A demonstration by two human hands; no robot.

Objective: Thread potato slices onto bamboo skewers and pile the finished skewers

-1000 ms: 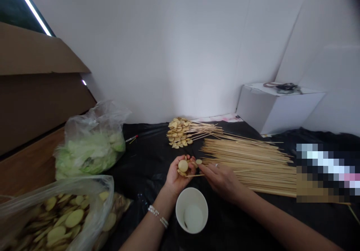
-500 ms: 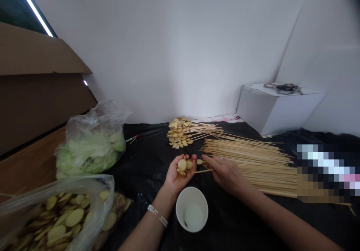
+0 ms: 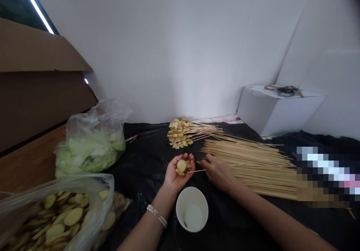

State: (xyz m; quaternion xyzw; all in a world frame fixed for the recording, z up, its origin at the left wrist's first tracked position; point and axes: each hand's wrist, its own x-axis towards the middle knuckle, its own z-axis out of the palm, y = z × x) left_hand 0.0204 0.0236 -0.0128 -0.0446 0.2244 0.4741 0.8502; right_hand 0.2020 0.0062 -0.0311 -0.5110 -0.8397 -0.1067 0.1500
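Head view, seen from where the person stands: just beyond a white paper cup [image 3: 192,209], the left hand [image 3: 177,176] lies cupped and palm up, fingers curled around a small stack of potato slices [image 3: 181,166]. Right of that stack and beyond the cup, the right hand [image 3: 218,173] pinches a bamboo skewer [image 3: 197,171], whose point reaches in among the slices (how many are on it is too hard to make out).

Farther beyond the cup, finished skewers [image 3: 194,131] lie with their slices fanned together. To its right spreads a wide heap of loose skewers [image 3: 250,166]. To its left sit a clear plastic bag of potato slices [image 3: 56,217] and, farther back, a bag of pale green vegetable pieces [image 3: 90,149]. A black plastic sheet [image 3: 146,157] runs under all of this, cup included. Well beyond the cup, a white box [image 3: 281,110] stands against the wall with a dark cord [image 3: 284,90] on top.
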